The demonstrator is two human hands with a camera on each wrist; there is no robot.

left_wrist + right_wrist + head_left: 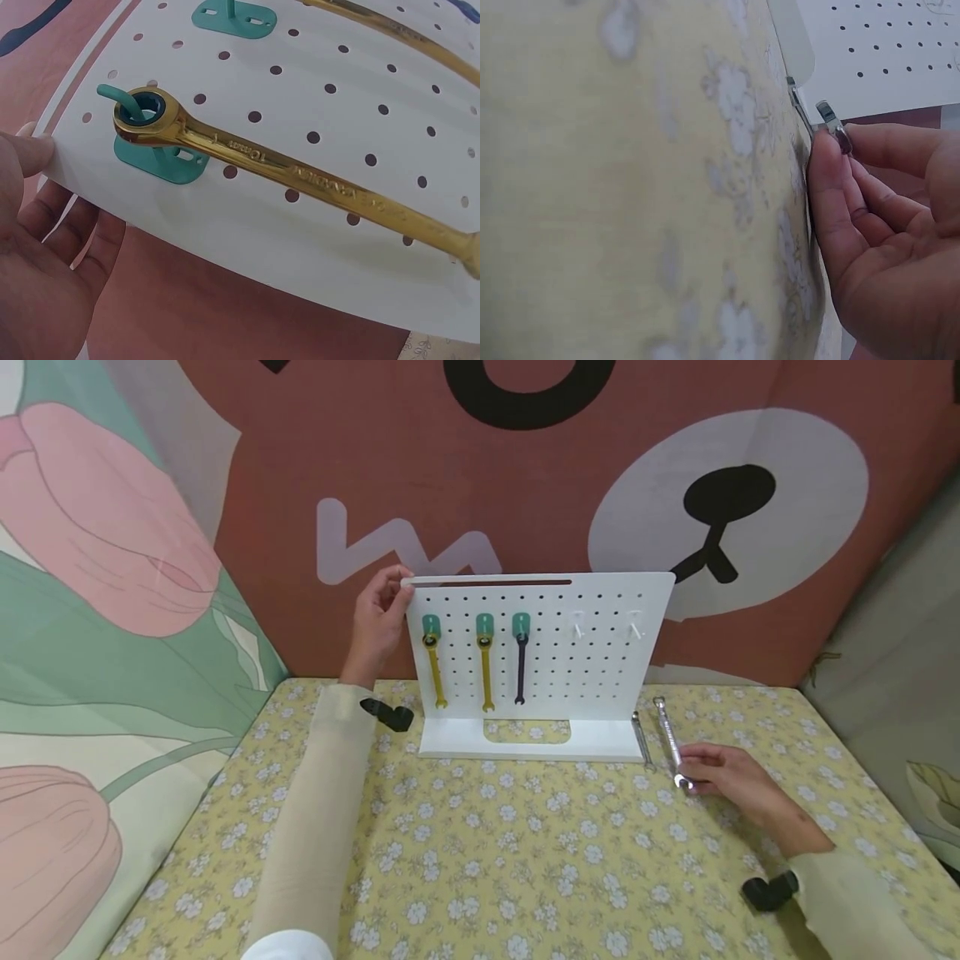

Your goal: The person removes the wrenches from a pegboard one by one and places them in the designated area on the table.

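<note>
Silver wrench (667, 732) pinched in right hand (738, 783), partly hidden in right wrist view, left hand (380, 620) gripping white pegboard (557, 646)

Table (510, 852) in yellow floral cloth, white pegboard stand (551, 664) upright, silver wrench (642, 739) lying beside it

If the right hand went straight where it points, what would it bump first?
Probably the silver wrench lying beside the white pegboard. The right hand, pinching a second wrench, might be high enough to pass over it and meet the pegboard instead; I can't tell its height.
</note>
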